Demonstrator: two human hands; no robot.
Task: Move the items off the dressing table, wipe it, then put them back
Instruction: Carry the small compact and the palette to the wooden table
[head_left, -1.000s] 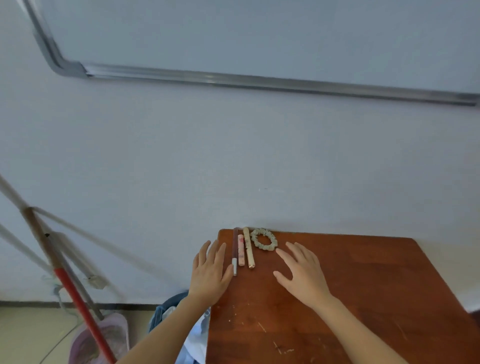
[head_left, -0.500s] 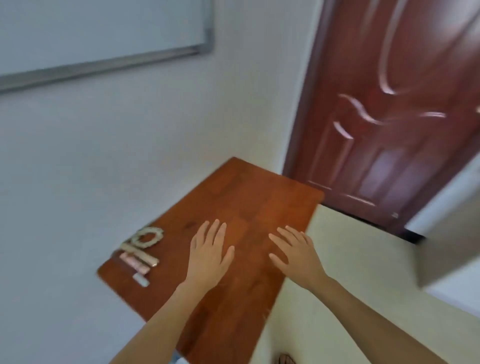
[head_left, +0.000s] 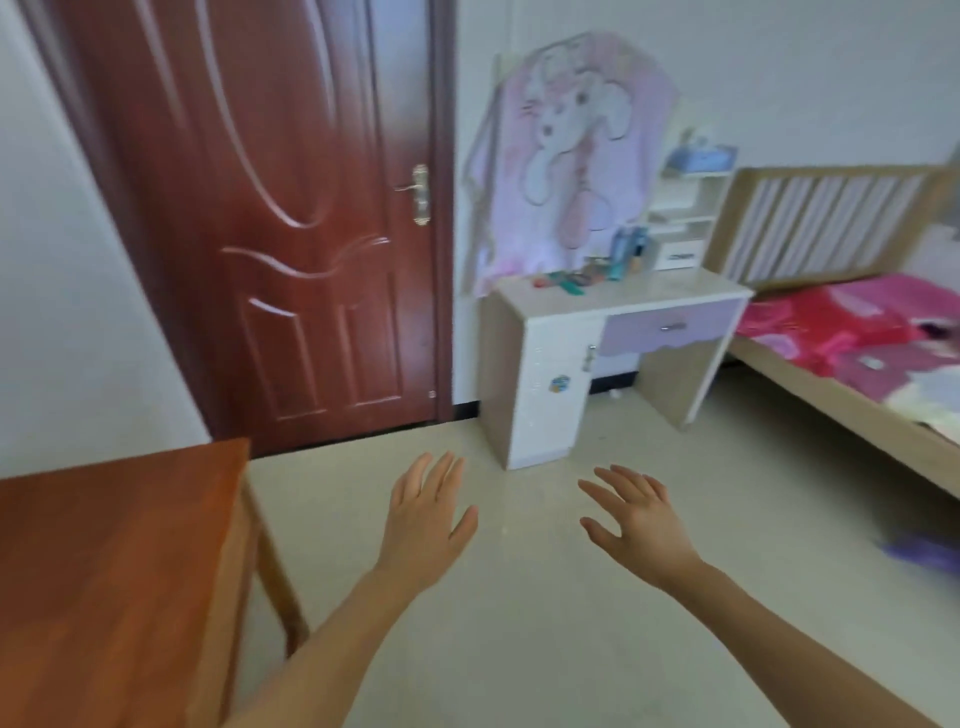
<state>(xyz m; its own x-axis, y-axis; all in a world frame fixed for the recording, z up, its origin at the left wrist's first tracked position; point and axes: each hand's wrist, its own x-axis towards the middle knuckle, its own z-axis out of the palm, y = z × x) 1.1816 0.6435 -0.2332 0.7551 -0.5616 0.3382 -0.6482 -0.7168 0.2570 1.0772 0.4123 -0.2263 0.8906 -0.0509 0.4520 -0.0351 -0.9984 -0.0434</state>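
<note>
1. The dressing table (head_left: 675, 291) stands across the room at about 1 o'clock, against the far wall. It sits between the door (head_left: 291, 234) at 11 o'clock and the bed (head_left: 857, 395) at 3 o'clock.
2. Items (head_left: 571, 280) lie on its top towards the back, blurred red and teal bits, with bottles (head_left: 626, 249) just beside them. The clearing step therefore looks unfinished.
3. Wiping and putting back seem wholly left to do, and neither hand carries a cloth.
4. The left hand (head_left: 428, 525) and right hand (head_left: 639, 525) are apart, fingers spread and straight, holding nothing. Both hang over bare floor (head_left: 519, 649) near the centre of view, well apart from the dressing table.
5. The brown table (head_left: 104, 545) lies at 8 o'clock, and the part in view shows nothing on it.
6. A second ago the view looked down at the brown table's far corner, where sticks and a beaded ring lay. The left hand rested beside them and the right hand on the wood.
7. Half a second ago the view was swinging right, with the left hand over the brown table and the right just past its edge.
8. Now the view faces the room, the small things are out of frame, and both hands are off the wood. I judge this a walk back for another load.
</note>
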